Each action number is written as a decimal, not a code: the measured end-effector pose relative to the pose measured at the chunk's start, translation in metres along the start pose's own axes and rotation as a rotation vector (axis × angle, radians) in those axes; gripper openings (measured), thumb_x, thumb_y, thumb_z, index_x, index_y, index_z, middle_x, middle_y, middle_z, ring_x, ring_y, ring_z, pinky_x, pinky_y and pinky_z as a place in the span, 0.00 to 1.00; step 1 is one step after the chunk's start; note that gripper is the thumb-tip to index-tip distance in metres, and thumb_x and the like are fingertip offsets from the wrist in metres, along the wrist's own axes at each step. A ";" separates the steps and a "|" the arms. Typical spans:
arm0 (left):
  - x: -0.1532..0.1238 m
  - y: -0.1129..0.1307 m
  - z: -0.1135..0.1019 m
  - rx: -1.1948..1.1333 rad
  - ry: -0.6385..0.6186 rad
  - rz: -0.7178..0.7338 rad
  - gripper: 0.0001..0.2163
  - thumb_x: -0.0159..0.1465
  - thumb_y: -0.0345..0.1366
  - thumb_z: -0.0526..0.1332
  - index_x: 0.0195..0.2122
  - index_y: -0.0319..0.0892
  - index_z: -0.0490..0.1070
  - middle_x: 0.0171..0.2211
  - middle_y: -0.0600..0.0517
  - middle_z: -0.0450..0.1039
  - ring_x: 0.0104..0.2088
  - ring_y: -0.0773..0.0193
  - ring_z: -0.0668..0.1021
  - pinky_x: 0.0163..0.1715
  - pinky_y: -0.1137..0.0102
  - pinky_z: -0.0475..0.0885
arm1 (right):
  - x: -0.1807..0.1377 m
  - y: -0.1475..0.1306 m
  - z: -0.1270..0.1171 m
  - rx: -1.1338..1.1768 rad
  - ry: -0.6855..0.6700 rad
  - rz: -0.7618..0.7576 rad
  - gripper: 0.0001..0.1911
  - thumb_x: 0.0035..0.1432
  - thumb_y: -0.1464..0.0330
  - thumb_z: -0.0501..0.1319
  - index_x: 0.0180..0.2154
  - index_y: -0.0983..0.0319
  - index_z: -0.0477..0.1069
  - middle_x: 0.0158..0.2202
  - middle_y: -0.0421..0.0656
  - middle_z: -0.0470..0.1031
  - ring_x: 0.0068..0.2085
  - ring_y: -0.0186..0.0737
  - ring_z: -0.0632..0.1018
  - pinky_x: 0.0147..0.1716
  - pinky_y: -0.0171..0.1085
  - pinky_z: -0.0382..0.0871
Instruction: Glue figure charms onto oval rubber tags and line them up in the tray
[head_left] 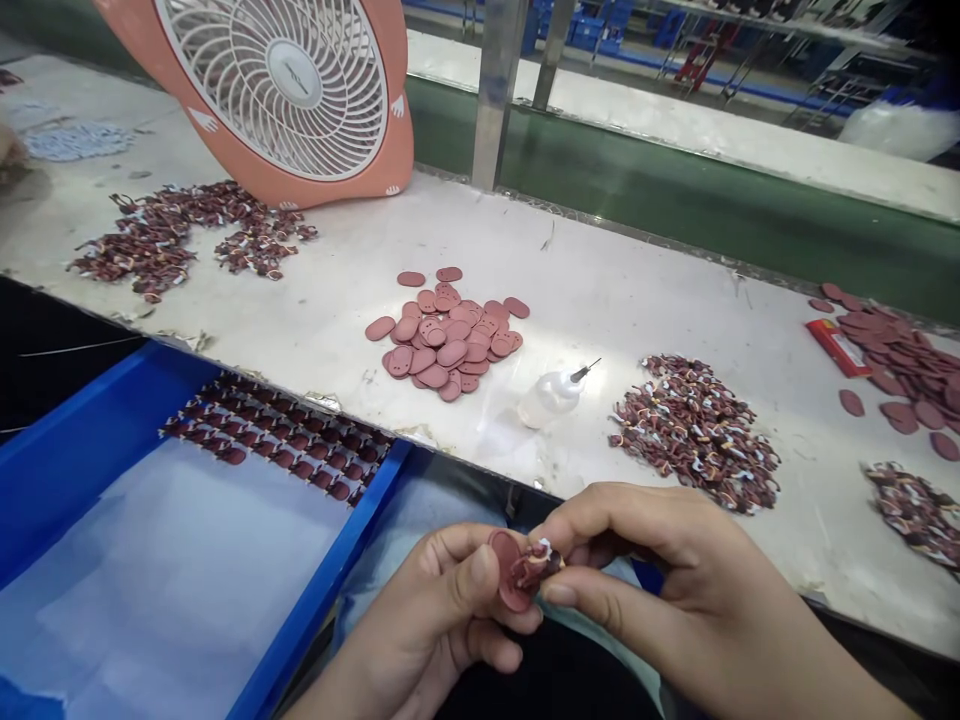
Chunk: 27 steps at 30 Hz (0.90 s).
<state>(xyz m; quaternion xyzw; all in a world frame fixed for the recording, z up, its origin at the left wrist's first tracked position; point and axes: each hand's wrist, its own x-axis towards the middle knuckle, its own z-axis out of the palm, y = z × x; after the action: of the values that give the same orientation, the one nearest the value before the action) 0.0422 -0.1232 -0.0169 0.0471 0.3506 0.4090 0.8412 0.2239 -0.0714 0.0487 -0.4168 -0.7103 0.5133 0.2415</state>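
My left hand [442, 610] pinches a dark red oval pad [507, 585] between thumb and fingers, low in the middle of the view. My right hand [660, 570] meets it from the right, pinching a small dark red wired piece [536, 565] against the pad. Both hands are closed and sit just below the table's front edge. On the table beyond them lie a pile of oval pads [450, 335], a small clear squeeze bottle [551, 395] with a needle tip, and a heap of wired pieces [694, 430].
A blue tray [82, 440] lined with white paper at the left holds rows of finished pieces [277, 445]. An orange fan [289, 90] stands at the back. More heaps lie at the far left [161, 235] and right [911, 505]; red pads [900, 360] beside a red box [836, 345].
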 end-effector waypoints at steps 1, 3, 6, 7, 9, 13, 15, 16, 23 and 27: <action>0.000 0.000 -0.001 -0.001 -0.002 0.000 0.11 0.54 0.43 0.73 0.29 0.39 0.81 0.24 0.52 0.77 0.25 0.71 0.78 0.22 0.82 0.76 | 0.001 0.000 0.000 -0.005 -0.009 0.013 0.11 0.55 0.79 0.67 0.36 0.57 0.77 0.29 0.32 0.80 0.30 0.26 0.79 0.32 0.21 0.71; 0.000 -0.001 -0.001 -0.001 0.001 -0.001 0.11 0.54 0.43 0.73 0.29 0.40 0.81 0.24 0.52 0.78 0.25 0.71 0.79 0.21 0.82 0.75 | 0.003 -0.001 -0.001 -0.019 -0.034 0.027 0.11 0.56 0.79 0.67 0.36 0.57 0.77 0.29 0.31 0.80 0.30 0.25 0.79 0.33 0.21 0.70; 0.001 -0.001 -0.001 0.000 0.013 -0.004 0.12 0.53 0.43 0.73 0.29 0.40 0.81 0.24 0.52 0.78 0.25 0.71 0.78 0.21 0.82 0.75 | 0.006 -0.003 -0.003 -0.031 -0.065 0.017 0.13 0.56 0.81 0.66 0.37 0.56 0.76 0.30 0.29 0.80 0.31 0.23 0.79 0.34 0.19 0.70; 0.001 -0.001 0.000 0.002 0.013 -0.007 0.12 0.52 0.43 0.73 0.29 0.39 0.81 0.24 0.52 0.77 0.25 0.71 0.78 0.21 0.81 0.75 | 0.006 -0.004 -0.003 -0.034 -0.072 0.010 0.13 0.56 0.81 0.66 0.37 0.56 0.76 0.31 0.29 0.80 0.32 0.23 0.79 0.34 0.19 0.70; 0.002 0.000 0.001 0.006 0.019 -0.013 0.12 0.52 0.44 0.74 0.28 0.39 0.81 0.24 0.52 0.77 0.25 0.72 0.78 0.21 0.81 0.75 | 0.006 -0.006 -0.004 -0.039 -0.087 -0.001 0.13 0.56 0.81 0.65 0.37 0.57 0.76 0.31 0.30 0.80 0.32 0.23 0.79 0.35 0.19 0.70; 0.002 -0.001 0.002 0.005 0.033 -0.018 0.13 0.52 0.44 0.73 0.29 0.39 0.81 0.24 0.53 0.75 0.24 0.72 0.76 0.20 0.82 0.74 | 0.005 -0.008 -0.002 -0.011 -0.104 0.017 0.13 0.55 0.83 0.64 0.35 0.58 0.75 0.30 0.30 0.80 0.31 0.24 0.79 0.34 0.19 0.70; 0.002 -0.001 0.001 0.006 0.048 -0.021 0.13 0.52 0.44 0.73 0.30 0.38 0.81 0.23 0.54 0.73 0.24 0.73 0.75 0.20 0.83 0.73 | 0.007 -0.008 0.000 0.001 -0.112 0.043 0.13 0.55 0.82 0.64 0.35 0.58 0.75 0.30 0.30 0.80 0.31 0.24 0.80 0.34 0.19 0.70; 0.002 -0.001 0.001 0.007 0.059 -0.023 0.13 0.52 0.44 0.73 0.30 0.38 0.81 0.23 0.54 0.73 0.23 0.73 0.75 0.20 0.83 0.72 | 0.008 -0.007 0.000 0.002 -0.114 0.055 0.13 0.55 0.82 0.64 0.35 0.58 0.75 0.30 0.30 0.80 0.31 0.24 0.80 0.34 0.20 0.71; 0.002 -0.003 -0.003 0.002 0.095 -0.030 0.13 0.52 0.45 0.73 0.30 0.39 0.80 0.22 0.55 0.72 0.22 0.73 0.74 0.19 0.83 0.72 | 0.010 -0.007 0.000 0.010 -0.126 0.101 0.12 0.56 0.81 0.63 0.35 0.58 0.75 0.30 0.30 0.80 0.31 0.24 0.80 0.34 0.20 0.71; 0.001 -0.003 -0.003 0.003 0.110 -0.031 0.15 0.49 0.46 0.74 0.28 0.39 0.80 0.21 0.55 0.72 0.22 0.73 0.74 0.18 0.82 0.72 | 0.009 -0.007 -0.001 -0.018 -0.129 0.107 0.11 0.57 0.81 0.62 0.35 0.59 0.75 0.32 0.32 0.81 0.33 0.27 0.80 0.35 0.23 0.71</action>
<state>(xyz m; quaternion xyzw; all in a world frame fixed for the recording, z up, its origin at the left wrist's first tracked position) 0.0423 -0.1250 -0.0208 0.0206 0.3974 0.3973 0.8269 0.2175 -0.0641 0.0550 -0.4224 -0.7057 0.5448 0.1634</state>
